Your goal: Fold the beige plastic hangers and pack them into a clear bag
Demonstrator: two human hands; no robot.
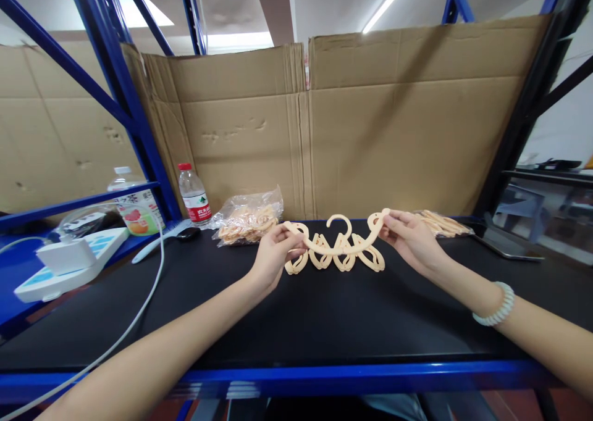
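Item one: a cream plastic hanger (343, 250), spread open, at mid-table toward the far side, hook upward, both ends curving up. My left hand (277, 251) has its left end pinched between thumb and fingers; my right hand (410, 236) has its right end in a like pinch. A pale coiled bracelet (495, 307) circles the right wrist.

Item two: four folded hangers (344, 266), same cream colour, in a row on the black tabletop (333, 322), partly behind item one in my view.

Item three: a clear bag (250, 223) of cream pieces, far side, left of the row. A second batch of cream pieces (440, 225) lies far right, partly behind the right hand.

Sundries: red-capped bottle (197, 205), far left; white power strip (99, 248), left; flat dark device (509, 247), far right; cardboard panels (407, 131), upright along the far edge.
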